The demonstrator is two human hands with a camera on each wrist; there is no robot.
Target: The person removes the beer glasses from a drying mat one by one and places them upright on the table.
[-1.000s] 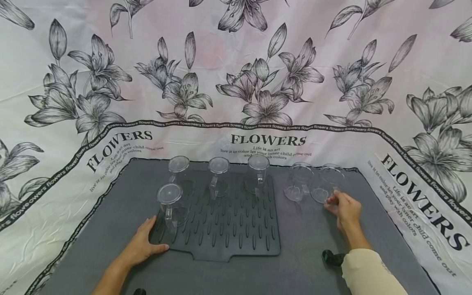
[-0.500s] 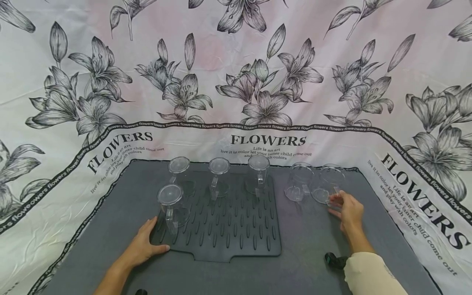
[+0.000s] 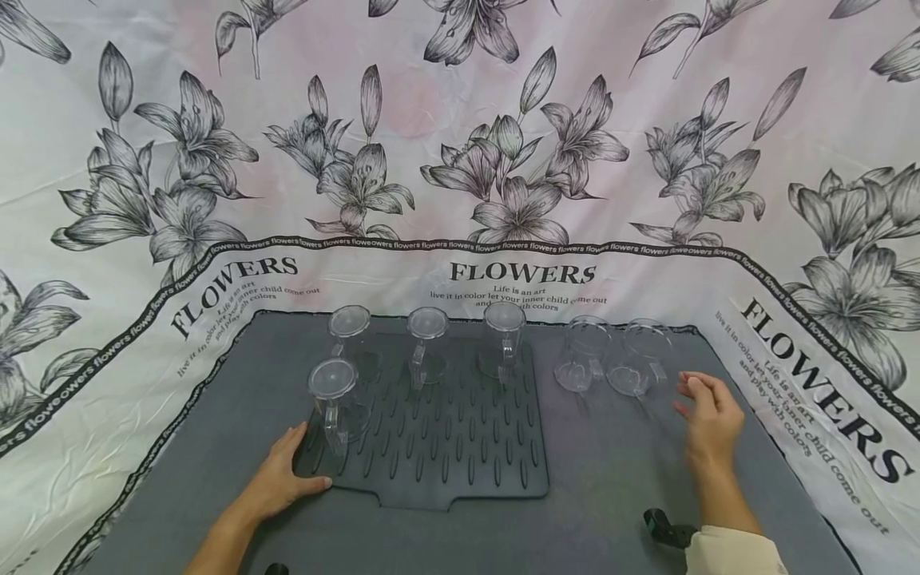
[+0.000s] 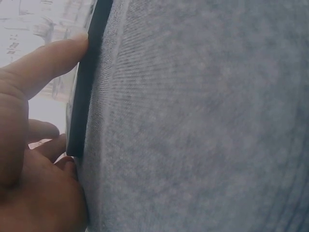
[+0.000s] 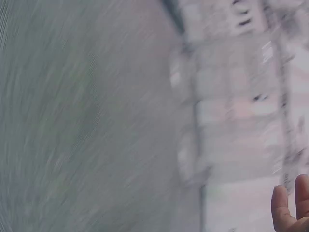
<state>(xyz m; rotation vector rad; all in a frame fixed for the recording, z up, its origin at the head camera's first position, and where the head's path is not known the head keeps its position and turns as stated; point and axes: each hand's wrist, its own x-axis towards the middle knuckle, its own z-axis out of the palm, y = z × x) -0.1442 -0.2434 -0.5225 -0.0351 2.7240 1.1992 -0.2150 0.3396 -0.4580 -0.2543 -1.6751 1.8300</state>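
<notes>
My left hand [image 3: 271, 479] rests at the near-left corner of a dark ribbed drying mat [image 3: 467, 459]. Its thumb [image 4: 53, 63] lies along the front edge, the other fingers by the left side. Base up on the mat stand a clear mug [image 3: 336, 399] nearest that hand and, along the back, a left mug [image 3: 350, 339], a middle mug [image 3: 427, 343] and a right mug [image 3: 503, 339]. My right hand [image 3: 711, 419] is off to the right, fingers loosely bent and holding nothing. Closest to it is an upright clear mug [image 3: 640, 359], beside another upright mug [image 3: 584, 355].
Grey cloth covers the table [image 3: 596, 495]. Behind it hangs a white flower-printed curtain [image 3: 402, 192], which also runs along both sides. A small black device [image 3: 664, 529] shows by the right sleeve [image 3: 733, 553]. The right wrist view is blurred.
My right hand has let go of the rightmost mug's handle and moved away to the right. That mug stays on the table. My left hand keeps its place at the mat corner.
</notes>
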